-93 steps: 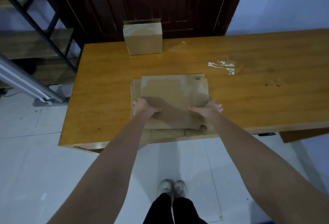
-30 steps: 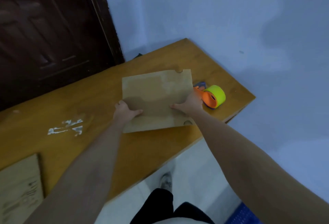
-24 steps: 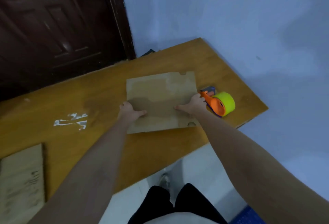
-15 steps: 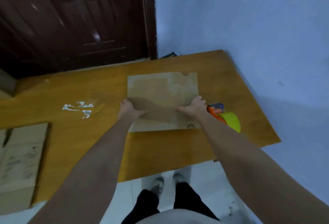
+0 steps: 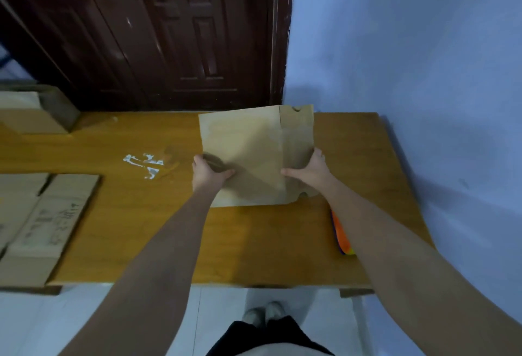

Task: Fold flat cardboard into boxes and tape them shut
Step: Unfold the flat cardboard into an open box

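Where it lay flat, cardboard (image 5: 248,155) now lifted, right panel bending (both grips clamped), tape dispenser (image 5: 341,235) mostly hidden.

The room is dim and looks bluish. A soft shadow falls on the wall (image 5: 423,73) by the desk's (image 5: 268,242) right edge. The picture is a bit blurry, and its edges bend outward.

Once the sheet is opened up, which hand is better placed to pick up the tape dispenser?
Likely the right hand: the tape dispenser lies under the right forearm, while the left hand grips the cardboard sheet's far side.
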### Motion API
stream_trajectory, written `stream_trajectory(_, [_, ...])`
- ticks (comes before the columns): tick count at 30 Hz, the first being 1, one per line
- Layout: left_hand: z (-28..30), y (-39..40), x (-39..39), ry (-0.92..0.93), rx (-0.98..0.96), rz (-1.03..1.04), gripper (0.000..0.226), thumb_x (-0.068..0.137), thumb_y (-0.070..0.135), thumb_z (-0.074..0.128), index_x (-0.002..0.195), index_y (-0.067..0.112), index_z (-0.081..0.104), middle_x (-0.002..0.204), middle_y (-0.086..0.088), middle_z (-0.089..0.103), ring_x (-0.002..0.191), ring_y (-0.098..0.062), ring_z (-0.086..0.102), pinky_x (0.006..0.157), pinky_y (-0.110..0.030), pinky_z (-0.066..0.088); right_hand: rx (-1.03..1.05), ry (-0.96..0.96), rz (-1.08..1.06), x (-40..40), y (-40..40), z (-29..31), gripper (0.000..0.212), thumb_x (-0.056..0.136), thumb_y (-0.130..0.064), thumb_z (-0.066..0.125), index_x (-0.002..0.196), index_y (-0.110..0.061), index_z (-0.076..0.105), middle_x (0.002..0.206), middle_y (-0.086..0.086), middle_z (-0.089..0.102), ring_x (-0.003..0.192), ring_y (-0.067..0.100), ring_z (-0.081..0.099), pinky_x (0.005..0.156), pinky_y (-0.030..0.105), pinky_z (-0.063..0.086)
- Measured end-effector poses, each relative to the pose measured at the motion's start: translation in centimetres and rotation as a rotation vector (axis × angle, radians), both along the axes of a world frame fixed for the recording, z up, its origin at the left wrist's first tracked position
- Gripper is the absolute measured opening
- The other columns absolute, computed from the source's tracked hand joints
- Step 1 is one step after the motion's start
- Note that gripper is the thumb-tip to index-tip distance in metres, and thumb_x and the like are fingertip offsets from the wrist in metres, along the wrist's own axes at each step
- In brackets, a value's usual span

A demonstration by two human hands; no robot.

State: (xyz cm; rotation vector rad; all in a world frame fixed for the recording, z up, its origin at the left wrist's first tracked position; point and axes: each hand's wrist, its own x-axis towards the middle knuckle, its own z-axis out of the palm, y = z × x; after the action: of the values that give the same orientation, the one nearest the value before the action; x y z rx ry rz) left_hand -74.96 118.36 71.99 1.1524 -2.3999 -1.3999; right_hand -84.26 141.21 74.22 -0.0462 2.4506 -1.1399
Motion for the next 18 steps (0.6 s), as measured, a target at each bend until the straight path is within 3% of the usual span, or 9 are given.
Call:
stream_trajectory(6, [1.9, 0.0, -0.1, 0.086, 0.076, -0.038, 0.079, 0.072, 0.026, 0.083, 0.128, 0.008, 0.031, 0.127, -0.008, 0.045, 0.116, -0.026, 0.048, 0.083, -0.032, 0.042, -0.091, -0.033, 0.057, 0.0, -0.3, 1.1, 0.128, 0.054, -0.045, 0.088, 0.15, -0.016, 0.009, 0.153, 0.006, 0.024, 0.139, 0.027, 0.028, 0.112, 0.048, 0.031])
stream_trajectory(10, [2.4, -0.8, 0.1, 0.13, 0.063, -0.061, 0.082, 0.07, 0.028, 0.083, 0.131, 0.008, 0.032, 0.132, -0.007, 0.044, 0.121, -0.026, 0.046, 0.089, -0.034, 0.042, -0.102, -0.048, 0.114, 0.2, -0.4, 1.5, 0.129, 0.051, -0.044, 0.09, 0.15, -0.02, 0.011, 0.153, 0.003, 0.027, 0.138, 0.024, 0.032, 0.111, 0.046, 0.033])
stream_trajectory(14, [2.3, -1.4, 0.5, 0.195, 0.052, -0.117, 0.101, 0.067, 0.03, 0.085, 0.147, 0.02, 0.024, 0.139, -0.003, 0.044, 0.126, -0.023, 0.044, 0.1, -0.042, 0.044, -0.105, -0.036, 0.153, 0.6, -0.1, 1.6, 0.129, 0.052, -0.038, 0.091, 0.151, -0.024, 0.011, 0.154, 0.001, 0.027, 0.139, 0.021, 0.031, 0.112, 0.045, 0.032])
stream_trajectory(18, [1.8, -1.3, 1.0, 0.225, 0.028, -0.186, 0.096, 0.067, 0.032, 0.085, 0.145, 0.024, 0.03, 0.136, 0.0, 0.046, 0.125, -0.021, 0.044, 0.1, -0.043, 0.045, -0.114, -0.043, 0.176, 0.8, 0.3, 1.6, 0.121, 0.059, -0.025, 0.09, 0.152, -0.023, 0.011, 0.153, 0.0, 0.027, 0.138, 0.02, 0.032, 0.111, 0.043, 0.033])
